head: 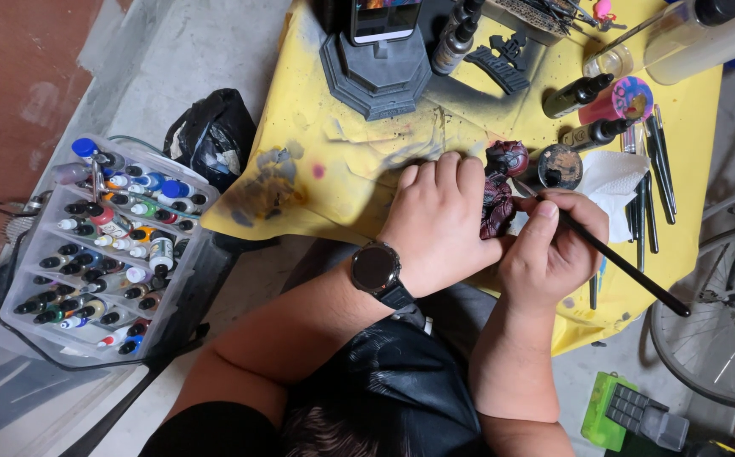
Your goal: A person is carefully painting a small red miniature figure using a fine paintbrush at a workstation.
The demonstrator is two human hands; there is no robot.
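Observation:
My left hand (439,222) is closed around a small dark red painted figure (500,193), whose head pokes out past my fingers. A black wristwatch (376,269) sits on that wrist. My right hand (549,245) grips a thin black paintbrush (613,258), its tip touching the figure's side. Both hands rest at the near edge of a yellow-covered table (342,110) smeared with black paint.
A clear plastic case of several small paint bottles (109,245) stands on the floor at left, next to a black bag (211,135). On the table are a grey statue base (378,76), dropper bottles (577,95), spare brushes (651,182) and white tissue (617,182). A bicycle wheel (719,313) is at right.

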